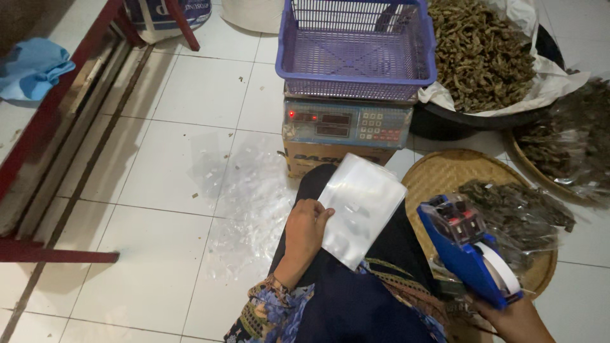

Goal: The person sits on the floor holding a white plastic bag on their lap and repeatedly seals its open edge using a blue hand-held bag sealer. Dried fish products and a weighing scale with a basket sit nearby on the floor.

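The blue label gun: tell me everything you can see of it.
The blue label gun is a hard-plastic handheld tool, held up in the right hand, which grips it from below at the lower right. Its head points up and to the left, with a dark, reddish inset on top. A white roll of label tape curves along its right side. It hangs in front of the woven tray, apart from the clear bag.

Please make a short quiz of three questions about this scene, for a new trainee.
1. True or false: the purple basket on the scale is full.
2. Which hand holds the blue label gun?
3. The clear plastic bag rests on: A) the floor, B) the person's lap, C) the woven tray.

Key:
1. False, it is empty.
2. The right hand.
3. B, with the left hand on its edge.
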